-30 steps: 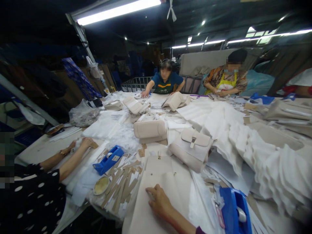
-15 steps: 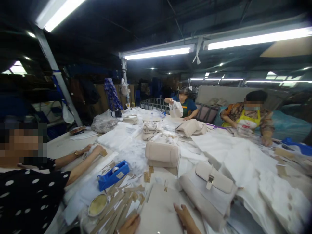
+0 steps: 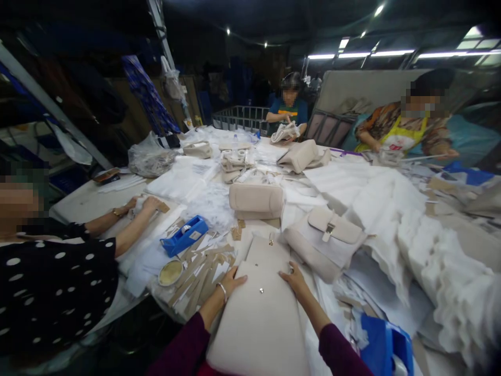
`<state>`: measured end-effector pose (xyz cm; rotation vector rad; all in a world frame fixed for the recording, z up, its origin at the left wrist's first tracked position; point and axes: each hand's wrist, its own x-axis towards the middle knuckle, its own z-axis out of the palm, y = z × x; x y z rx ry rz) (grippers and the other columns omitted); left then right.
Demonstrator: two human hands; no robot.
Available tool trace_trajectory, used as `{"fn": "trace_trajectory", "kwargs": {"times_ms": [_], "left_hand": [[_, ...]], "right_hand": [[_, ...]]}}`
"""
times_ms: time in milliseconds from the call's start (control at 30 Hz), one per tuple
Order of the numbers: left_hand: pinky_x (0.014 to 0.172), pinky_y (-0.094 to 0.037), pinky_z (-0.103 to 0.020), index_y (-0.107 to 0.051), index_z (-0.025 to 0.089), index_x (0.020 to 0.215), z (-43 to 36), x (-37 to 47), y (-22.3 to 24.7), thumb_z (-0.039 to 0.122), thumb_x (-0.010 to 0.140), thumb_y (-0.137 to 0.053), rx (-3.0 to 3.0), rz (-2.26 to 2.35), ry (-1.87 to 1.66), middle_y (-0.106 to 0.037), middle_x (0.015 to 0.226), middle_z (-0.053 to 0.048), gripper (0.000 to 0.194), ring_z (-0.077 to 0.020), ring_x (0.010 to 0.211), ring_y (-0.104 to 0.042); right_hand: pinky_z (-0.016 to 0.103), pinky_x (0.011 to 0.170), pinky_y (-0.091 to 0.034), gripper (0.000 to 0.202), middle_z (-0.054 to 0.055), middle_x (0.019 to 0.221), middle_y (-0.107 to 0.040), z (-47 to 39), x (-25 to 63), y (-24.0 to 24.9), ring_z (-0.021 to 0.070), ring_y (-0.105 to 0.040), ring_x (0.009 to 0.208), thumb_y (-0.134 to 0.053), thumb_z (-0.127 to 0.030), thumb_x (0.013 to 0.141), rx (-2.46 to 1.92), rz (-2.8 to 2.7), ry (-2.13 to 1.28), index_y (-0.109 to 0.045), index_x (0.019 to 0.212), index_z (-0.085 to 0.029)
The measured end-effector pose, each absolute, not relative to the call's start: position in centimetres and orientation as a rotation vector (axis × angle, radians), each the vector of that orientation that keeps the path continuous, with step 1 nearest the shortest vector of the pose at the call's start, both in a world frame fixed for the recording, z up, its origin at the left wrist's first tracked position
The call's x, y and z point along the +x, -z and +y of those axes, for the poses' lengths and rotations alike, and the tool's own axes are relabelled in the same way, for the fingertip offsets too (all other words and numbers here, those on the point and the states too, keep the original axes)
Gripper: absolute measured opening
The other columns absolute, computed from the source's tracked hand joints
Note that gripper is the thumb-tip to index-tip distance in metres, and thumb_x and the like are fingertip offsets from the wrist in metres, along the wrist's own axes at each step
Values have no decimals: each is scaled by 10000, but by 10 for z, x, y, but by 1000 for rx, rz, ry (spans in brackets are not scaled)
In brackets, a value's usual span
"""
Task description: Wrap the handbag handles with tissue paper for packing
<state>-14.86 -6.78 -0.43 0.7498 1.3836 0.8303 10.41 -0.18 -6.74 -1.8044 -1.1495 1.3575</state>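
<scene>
A long beige bag piece (image 3: 260, 324) with small metal studs lies in front of me, reaching from the table's near edge inward. At its left edge rests my left hand (image 3: 231, 284), fingers apart, a bracelet on the wrist. My right hand (image 3: 295, 279) touches the opposite edge with spread fingers and wears a ring. Just right of it sits a beige bag with a flap and buckle (image 3: 326, 237). A plain beige bag (image 3: 256, 200) lies beyond the piece.
Cardboard strips (image 3: 201, 282), a round tin (image 3: 170, 272) and a blue tape dispenser (image 3: 183, 235) lie left. Another blue dispenser (image 3: 385, 347) is near right. White foam sheets (image 3: 376, 209) cover the right side. One person works at left, two across the table.
The view has tilted down. More of the beige piece and both my forearms now show. The person across at the centre has lowered a light bag to the table.
</scene>
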Motion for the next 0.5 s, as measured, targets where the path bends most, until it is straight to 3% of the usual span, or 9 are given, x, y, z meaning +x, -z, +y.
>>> {"fn": "trace_trajectory", "kwargs": {"times_ms": [233,367,500], "left_hand": [[837,-498,-363,-544,173,1128,-53,-155,21,465,637,-697,824,1363,-833,-656,1087,-94,592,-254,956,-620],[821,-497,-341,-550,164,1079,-40,-155,30,478,689,-645,933,1416,-769,-648,1048,-88,510,-236,942,-613],[831,-487,-325,-557,174,1042,-36,-151,26,452,710,-622,966,1451,-739,-644,1008,-73,438,-227,944,-603]], "right_hand": [[358,888,-414,565,104,999,-619,7,104,70,252,-578,973,-667,-334,598,-1905,-1291,-1283,-578,1122,-141],[348,881,-406,441,99,978,-618,6,100,62,242,-575,944,-642,-317,625,-1964,-1350,-1176,-626,1036,-155],[316,831,-418,220,76,865,-636,3,98,60,216,-583,839,-577,-255,660,-1949,-1498,-1137,-669,838,-163]]}}
